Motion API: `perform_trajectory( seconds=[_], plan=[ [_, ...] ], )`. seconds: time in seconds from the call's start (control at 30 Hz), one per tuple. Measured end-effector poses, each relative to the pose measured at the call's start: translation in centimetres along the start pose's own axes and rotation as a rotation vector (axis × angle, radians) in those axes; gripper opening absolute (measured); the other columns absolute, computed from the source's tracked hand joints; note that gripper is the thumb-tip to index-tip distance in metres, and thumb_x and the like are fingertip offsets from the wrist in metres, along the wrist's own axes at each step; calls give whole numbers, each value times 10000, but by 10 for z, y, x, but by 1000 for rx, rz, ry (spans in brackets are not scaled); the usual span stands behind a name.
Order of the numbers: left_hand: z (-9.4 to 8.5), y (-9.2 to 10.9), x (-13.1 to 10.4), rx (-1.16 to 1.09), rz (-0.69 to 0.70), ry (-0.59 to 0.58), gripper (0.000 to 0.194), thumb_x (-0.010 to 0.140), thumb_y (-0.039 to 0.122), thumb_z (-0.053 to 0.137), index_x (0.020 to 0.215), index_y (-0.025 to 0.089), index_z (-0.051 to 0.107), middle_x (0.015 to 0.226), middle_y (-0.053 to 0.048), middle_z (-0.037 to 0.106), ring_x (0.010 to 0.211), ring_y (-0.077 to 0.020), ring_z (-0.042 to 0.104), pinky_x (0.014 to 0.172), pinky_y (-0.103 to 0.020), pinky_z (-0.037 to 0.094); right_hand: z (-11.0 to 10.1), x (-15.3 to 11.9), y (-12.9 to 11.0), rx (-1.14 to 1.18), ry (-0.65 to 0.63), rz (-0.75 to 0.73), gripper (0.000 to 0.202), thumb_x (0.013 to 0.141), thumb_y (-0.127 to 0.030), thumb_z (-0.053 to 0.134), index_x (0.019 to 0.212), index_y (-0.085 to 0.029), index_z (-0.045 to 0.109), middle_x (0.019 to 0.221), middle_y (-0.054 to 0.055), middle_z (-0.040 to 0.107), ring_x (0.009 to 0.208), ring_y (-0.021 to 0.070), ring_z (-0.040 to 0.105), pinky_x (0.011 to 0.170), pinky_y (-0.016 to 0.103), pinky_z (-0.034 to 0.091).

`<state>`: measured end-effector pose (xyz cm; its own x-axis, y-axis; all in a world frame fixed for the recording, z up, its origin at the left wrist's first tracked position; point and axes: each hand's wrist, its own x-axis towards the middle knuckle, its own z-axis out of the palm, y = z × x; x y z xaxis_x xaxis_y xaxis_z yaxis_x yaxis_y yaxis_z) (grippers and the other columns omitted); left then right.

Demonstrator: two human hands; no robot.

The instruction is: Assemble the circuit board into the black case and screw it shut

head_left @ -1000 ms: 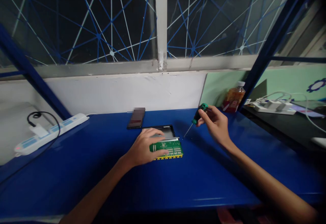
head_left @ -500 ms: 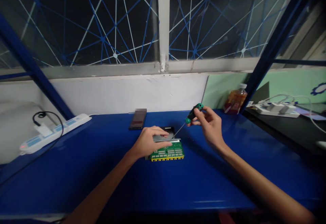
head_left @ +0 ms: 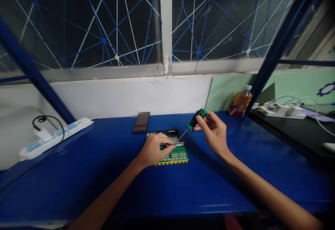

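My right hand (head_left: pixel 213 130) is closed around the green and black handle of a screwdriver (head_left: pixel 195 119). Its thin shaft slants down and left to the device under my left hand. Thumb and fingers of my left hand (head_left: pixel 157 150) come together close to the screwdriver's tip; what they pinch, if anything, is hidden. Below them lies a green circuit board (head_left: pixel 180 155) with a row of yellow parts along its front edge. Behind the board sits a dark open casing (head_left: pixel 171 134), partly covered by my left hand.
A phone (head_left: pixel 141 122) lies behind the casing on the blue table (head_left: pixel 167 191). At left is a white power strip (head_left: pixel 57 137) with a black cable. A drink bottle (head_left: pixel 240 101) stands at the back right, near another power strip (head_left: pixel 282 111) on a dark surface.
My left fingers have closed together and shifted toward the screwdriver's tip. The grey plate edge they were spread over is now lower and mostly covered. The screwdriver has moved slightly left and down.
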<state>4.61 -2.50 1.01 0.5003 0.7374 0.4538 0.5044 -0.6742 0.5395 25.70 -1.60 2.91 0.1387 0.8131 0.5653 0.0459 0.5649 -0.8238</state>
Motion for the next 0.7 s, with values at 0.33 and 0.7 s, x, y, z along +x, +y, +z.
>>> perform_trajectory(
  seconds=[0.33,0.7],
  plan=[
    [5,1,1,-119,-53,58,106,768,273,669,759,187,731,800,-53,727,739,-191,657,695,-347,533,-1,0,-4,35,37,-4,254,827,-369,632,998,-190,575,701,15,652,538,158,644,545,325,582],
    [4,3,2,-153,-67,114,88,757,218,699,709,150,730,762,-67,725,728,-180,662,701,-292,517,-2,-1,-6,97,59,-56,232,824,-314,643,997,-171,583,667,-1,655,540,154,656,509,303,579]
  ],
)
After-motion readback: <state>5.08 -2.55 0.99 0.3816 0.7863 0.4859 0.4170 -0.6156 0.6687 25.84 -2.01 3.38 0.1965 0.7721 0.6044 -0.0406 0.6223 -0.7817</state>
